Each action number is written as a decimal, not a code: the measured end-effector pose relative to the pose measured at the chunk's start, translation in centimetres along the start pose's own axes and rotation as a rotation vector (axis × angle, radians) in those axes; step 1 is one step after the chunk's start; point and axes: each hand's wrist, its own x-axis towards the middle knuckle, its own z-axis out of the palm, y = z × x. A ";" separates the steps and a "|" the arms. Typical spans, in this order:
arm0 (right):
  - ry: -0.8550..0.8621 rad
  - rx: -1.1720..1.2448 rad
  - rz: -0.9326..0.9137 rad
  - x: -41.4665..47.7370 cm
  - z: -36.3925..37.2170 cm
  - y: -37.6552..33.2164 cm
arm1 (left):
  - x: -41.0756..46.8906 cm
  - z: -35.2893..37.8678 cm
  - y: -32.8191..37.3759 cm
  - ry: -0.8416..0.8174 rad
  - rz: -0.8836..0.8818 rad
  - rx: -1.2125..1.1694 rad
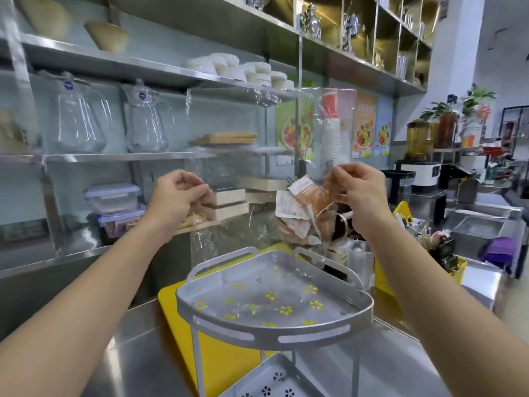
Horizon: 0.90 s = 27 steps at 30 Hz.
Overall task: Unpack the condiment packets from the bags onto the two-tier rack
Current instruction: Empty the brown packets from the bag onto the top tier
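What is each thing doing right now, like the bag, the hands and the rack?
Clear bag: held up over the rack, stretched between both hands.
Condiment packets: bunched inside the bag.
Left hand: pinching the bag.
Right hand: pinching the bag.
Rack top tier: holds no packets.

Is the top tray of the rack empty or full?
Empty. The top tray shows only its bare flower-holed floor; the packets hang above it inside the clear bag.

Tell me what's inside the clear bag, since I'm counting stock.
Orange and white condiment packets bunch inside the clear bag, near the right hand. Overlap hides their number.
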 end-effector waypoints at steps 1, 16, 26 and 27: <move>-0.002 0.005 -0.007 0.1 0.2 -0.2 | 0.1 -0.3 0.2 0.005 0.010 0.025; -0.023 0.024 -0.165 0.1 2.2 -2.7 | 1.3 -2.6 2.2 0.167 0.121 -0.005; -0.051 0.149 -0.208 0.5 6.2 -5.0 | 1.3 -6.2 6.3 0.268 0.187 -0.014; -0.091 0.126 -0.248 0.2 7.0 -5.0 | 0.8 -6.9 6.8 0.280 0.199 0.005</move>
